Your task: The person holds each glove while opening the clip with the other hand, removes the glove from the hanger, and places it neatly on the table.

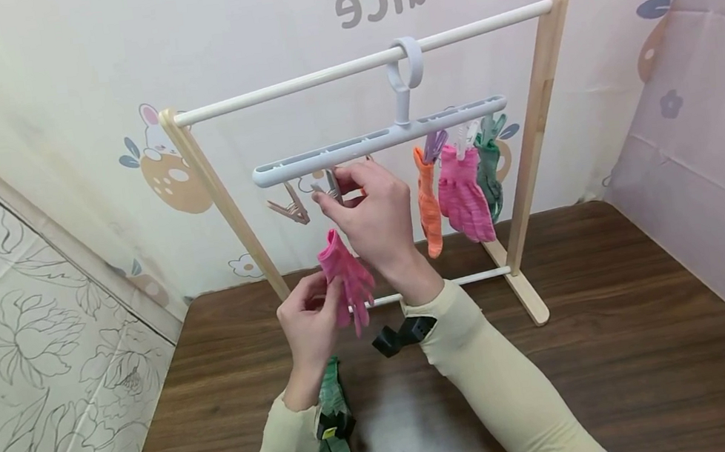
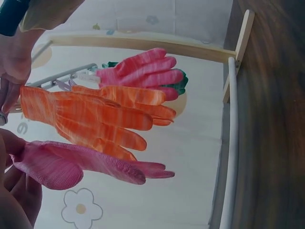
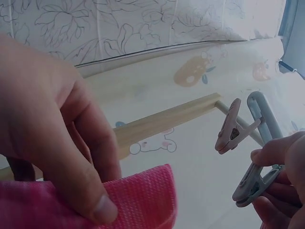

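My left hand (image 1: 310, 325) pinches a pink knit glove (image 1: 345, 276) near its cuff, with the glove's fingers hanging down. Just above, my right hand (image 1: 377, 213) holds a grey clothespin (image 3: 252, 186) between thumb and fingers, under the left half of a pale grey bar hanger (image 1: 321, 160). A beige-pink clothespin (image 1: 293, 210) hangs to its left. In the right wrist view the glove's cuff (image 3: 147, 195) stands below and left of the grey clothespin, apart from it. An orange glove (image 2: 95, 119) hangs close by the right hand, mostly hidden behind it in the head view.
From the hanger's right half hang another orange glove (image 1: 429, 211), a pink glove (image 1: 463, 196) and a green glove (image 1: 489, 170). The hanger's hook loops over a white rod (image 1: 475, 36) between wooden posts (image 1: 540, 109). Green gloves (image 1: 331, 393) lie on the dark wood table (image 1: 618, 346), partly behind the left wrist.
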Demonstrator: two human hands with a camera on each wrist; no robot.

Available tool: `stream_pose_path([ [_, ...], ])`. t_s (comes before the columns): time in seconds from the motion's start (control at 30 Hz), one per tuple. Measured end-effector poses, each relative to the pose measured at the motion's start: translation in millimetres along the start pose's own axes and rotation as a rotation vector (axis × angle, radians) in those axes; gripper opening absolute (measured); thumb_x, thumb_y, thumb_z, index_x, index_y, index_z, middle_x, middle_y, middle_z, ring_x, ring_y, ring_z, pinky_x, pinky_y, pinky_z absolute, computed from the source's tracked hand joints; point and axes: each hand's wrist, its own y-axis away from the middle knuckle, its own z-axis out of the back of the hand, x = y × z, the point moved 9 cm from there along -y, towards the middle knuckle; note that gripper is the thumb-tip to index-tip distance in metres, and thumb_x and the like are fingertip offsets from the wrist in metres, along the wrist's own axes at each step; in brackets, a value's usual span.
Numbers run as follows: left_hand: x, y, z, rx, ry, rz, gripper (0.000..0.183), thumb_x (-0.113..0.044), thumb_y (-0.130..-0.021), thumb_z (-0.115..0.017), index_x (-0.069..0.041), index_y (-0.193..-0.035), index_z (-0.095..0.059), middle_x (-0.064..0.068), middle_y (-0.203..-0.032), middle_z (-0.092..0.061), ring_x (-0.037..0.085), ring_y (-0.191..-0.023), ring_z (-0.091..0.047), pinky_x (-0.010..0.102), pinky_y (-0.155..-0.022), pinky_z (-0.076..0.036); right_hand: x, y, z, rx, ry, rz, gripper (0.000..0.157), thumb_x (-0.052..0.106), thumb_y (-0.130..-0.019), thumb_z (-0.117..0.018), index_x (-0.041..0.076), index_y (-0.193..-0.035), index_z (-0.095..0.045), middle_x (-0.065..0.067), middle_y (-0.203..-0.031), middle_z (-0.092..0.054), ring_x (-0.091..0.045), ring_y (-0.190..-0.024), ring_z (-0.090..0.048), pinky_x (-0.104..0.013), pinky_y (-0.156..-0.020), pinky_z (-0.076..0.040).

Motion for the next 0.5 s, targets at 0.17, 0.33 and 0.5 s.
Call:
stream_pose_path([
  [0.17, 7.0, 5.0, 4.8, 0.026, 0.029, 0.087, 0.010, 0.004, -0.087, -0.072, 0.007, -0.097, -0.071, 0.018, -0.085, -0.072, 0.014, -0.071, -0.068, 0.023, -0.063, -0.056, 0.1, 1.4, -0.5, 0.008, 0.016, 0.012, 0.025, 0.019, -0.083, -0.082, 0.002, -0.101, -0.075, -0.006, -0.089, -0.069, -0.012, -0.084, -0.066, -0.021, -0.069, -0.057],
  [0.33, 15.1, 11.1, 6.0, 0.064, 0.063, 0.170, 0.011, 0.004, -0.087, -0.072, 0.008, -0.097, -0.071, 0.019, -0.087, -0.072, 0.011, -0.073, -0.067, 0.023, -0.064, -0.056, 1.0, 1.2, 0.1, 0.007, 0.030, 0.021, 0.025, 0.018, -0.082, -0.083, 0.003, -0.100, -0.074, -0.005, -0.089, -0.069, -0.011, -0.084, -0.066, -0.019, -0.068, -0.056],
  [0.5, 42.6, 21.7, 3.0, 0.116, 0.074, 0.257, 0.011, 0.003, -0.087, -0.073, 0.007, -0.097, -0.072, 0.019, -0.086, -0.072, 0.011, -0.071, -0.066, 0.020, -0.062, -0.054, 3.2, 0.3, 1.0, 0.002, 0.046, 0.039, 0.023, 0.018, -0.082, -0.082, 0.003, -0.098, -0.073, -0.004, -0.088, -0.068, -0.011, -0.084, -0.065, -0.019, -0.067, -0.055],
])
